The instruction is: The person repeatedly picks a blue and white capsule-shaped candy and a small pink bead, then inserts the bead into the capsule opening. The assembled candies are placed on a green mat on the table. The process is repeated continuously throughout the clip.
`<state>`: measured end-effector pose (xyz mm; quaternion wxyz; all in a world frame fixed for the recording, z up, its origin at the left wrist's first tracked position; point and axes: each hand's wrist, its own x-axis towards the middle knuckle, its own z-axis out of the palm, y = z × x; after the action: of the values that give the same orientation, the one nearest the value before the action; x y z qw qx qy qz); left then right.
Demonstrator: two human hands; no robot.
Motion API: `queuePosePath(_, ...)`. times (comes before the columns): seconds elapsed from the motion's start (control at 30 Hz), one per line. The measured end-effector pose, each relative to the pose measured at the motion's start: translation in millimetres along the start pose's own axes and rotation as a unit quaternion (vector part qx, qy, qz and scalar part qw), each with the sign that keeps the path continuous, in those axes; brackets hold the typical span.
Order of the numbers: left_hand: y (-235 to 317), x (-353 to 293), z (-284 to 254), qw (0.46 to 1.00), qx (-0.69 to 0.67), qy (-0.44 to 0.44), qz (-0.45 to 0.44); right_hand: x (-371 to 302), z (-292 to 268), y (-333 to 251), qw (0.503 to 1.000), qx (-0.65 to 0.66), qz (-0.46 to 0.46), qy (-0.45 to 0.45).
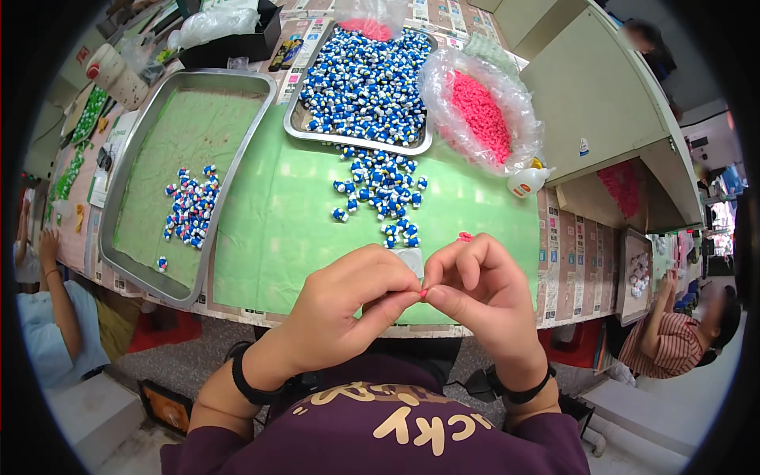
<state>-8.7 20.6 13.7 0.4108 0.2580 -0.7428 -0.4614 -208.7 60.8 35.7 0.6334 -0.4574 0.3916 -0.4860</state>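
My left hand (344, 297) and my right hand (489, 294) meet above the near edge of the green mat (269, 229). Thumb and forefinger of each are pinched together around a tiny pink piece (424, 294), mostly hidden by the fingertips. Just beyond my right hand lie a few loose pink pieces (465, 237). A small pale translucent object (412, 260) shows between my hands. Farther up, small blue-and-white pieces (384, 186) spill in a heap from a full metal tray (356, 144). Similar pieces with pink on them (191, 207) sit in the left metal tray (186, 119).
A clear plastic bag (437, 79) of pink pieces (481, 115) lies back right, beside a white bottle (529, 180). A grey cabinet (594, 87) stands to the right. A black box (237, 43) is at the back left. Other people sit at both sides.
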Motion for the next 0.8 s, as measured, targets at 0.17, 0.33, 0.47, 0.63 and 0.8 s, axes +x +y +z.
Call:
queuePosePath(0.17,-2,-2,4,1.0,0.017,0.023,0.001,6,4,1,0.997,0.059,0.038,0.015)
queuePosePath(0.33,-5,-5,0,0.979,-0.12,0.082,-0.141,16,-9,6,0.949,-0.297,-0.098,0.04)
queuePosePath(0.47,-11,-11,-16,0.963,-0.183,0.099,-0.173,22,-29,28,0.899,-0.433,-0.071,-0.015)
queuePosePath(0.63,-12,-15,-22,0.94,-0.233,0.122,-0.216,26,-28,30,0.843,-0.526,-0.099,-0.049)
queuePosePath(0.8,-23,-17,-28,0.925,-0.286,0.104,-0.227,28,-25,28,0.828,-0.551,-0.096,-0.052)
